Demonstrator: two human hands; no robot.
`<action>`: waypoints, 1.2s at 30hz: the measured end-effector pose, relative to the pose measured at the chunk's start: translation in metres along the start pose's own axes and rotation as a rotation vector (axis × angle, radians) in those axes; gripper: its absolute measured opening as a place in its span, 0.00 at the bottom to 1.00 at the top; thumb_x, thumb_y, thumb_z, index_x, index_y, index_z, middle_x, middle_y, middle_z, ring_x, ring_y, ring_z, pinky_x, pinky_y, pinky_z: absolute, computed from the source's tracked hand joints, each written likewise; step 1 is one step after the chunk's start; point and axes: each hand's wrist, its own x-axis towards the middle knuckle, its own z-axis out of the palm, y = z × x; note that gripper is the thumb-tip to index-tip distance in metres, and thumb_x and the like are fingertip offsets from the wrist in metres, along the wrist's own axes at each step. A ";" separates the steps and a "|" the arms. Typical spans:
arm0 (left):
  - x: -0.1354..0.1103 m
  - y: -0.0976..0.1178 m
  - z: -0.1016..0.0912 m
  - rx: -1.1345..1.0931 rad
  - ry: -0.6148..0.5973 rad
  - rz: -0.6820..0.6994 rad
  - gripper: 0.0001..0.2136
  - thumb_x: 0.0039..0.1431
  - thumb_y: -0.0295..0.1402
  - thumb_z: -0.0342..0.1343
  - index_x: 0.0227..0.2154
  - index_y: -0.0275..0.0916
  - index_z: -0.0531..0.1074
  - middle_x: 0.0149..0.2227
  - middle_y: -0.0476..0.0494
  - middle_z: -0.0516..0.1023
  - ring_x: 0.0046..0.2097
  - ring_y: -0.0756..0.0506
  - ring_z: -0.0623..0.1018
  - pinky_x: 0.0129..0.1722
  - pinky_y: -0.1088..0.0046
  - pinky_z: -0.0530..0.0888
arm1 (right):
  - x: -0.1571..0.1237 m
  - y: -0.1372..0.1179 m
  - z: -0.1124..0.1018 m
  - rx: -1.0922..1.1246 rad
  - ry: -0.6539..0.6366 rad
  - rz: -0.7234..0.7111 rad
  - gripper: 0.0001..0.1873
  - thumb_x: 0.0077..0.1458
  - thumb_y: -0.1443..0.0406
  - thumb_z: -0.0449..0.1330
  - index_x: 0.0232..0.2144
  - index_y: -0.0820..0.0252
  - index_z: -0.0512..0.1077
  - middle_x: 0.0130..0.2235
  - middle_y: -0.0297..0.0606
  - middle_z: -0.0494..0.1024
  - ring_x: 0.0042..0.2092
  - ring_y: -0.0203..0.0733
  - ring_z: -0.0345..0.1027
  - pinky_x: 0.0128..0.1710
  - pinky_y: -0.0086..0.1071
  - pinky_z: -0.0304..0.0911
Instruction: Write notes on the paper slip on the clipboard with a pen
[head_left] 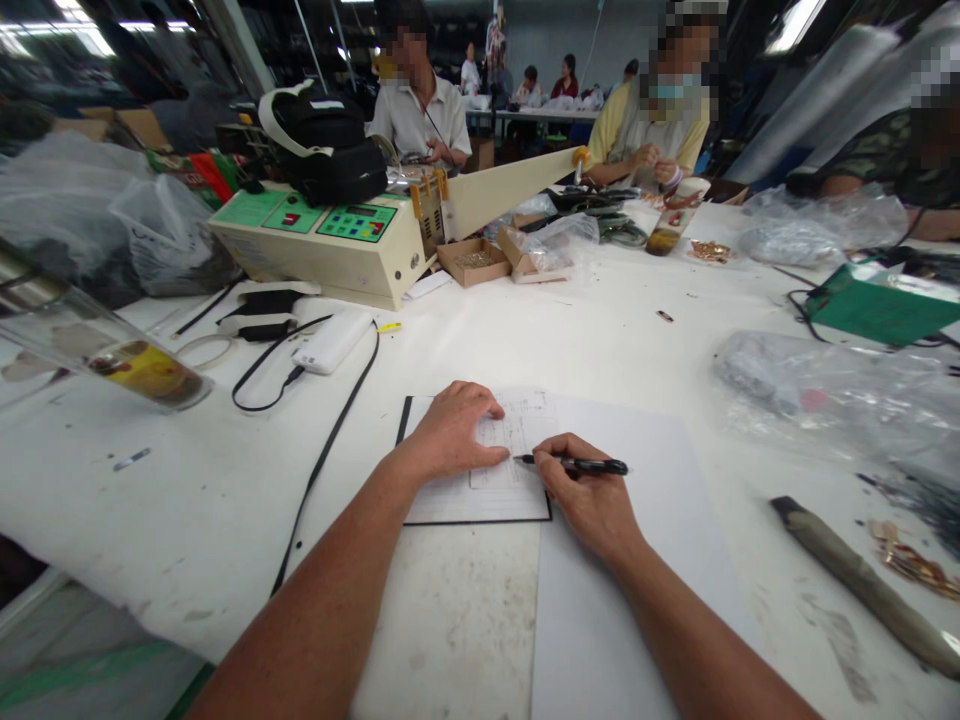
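the pen (600,466) i watched was glossy black, the notebook (442,503) white with a black edge, and the paper slip (517,435) white with dark scribbled lines. the tabletop (465,620) read white to me, smudged brownish grey. i picked out a cream machine (352,266) with green panels, an orange-yellow knob (580,156), a black bag (341,168) with off-white straps, a white device (334,343), a green box (870,308), gold-coloured pieces (711,251), a yellow sleeve (609,130) and a dark mottled sleeve (866,155).
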 end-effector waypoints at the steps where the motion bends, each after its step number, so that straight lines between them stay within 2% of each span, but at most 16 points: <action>1: 0.000 0.000 0.000 0.000 0.000 -0.002 0.20 0.47 0.40 0.72 0.43 0.44 0.75 0.50 0.45 0.76 0.57 0.36 0.71 0.61 0.55 0.68 | 0.000 0.000 0.000 0.000 0.000 -0.001 0.10 0.62 0.59 0.61 0.30 0.56 0.76 0.24 0.29 0.71 0.27 0.37 0.61 0.28 0.32 0.56; 36: 0.000 0.000 0.001 -0.001 0.007 -0.005 0.20 0.47 0.40 0.72 0.43 0.44 0.75 0.50 0.45 0.76 0.57 0.36 0.71 0.61 0.55 0.69 | 0.001 0.000 0.000 -0.008 -0.008 -0.011 0.10 0.62 0.59 0.61 0.30 0.56 0.76 0.25 0.30 0.71 0.27 0.37 0.61 0.28 0.31 0.56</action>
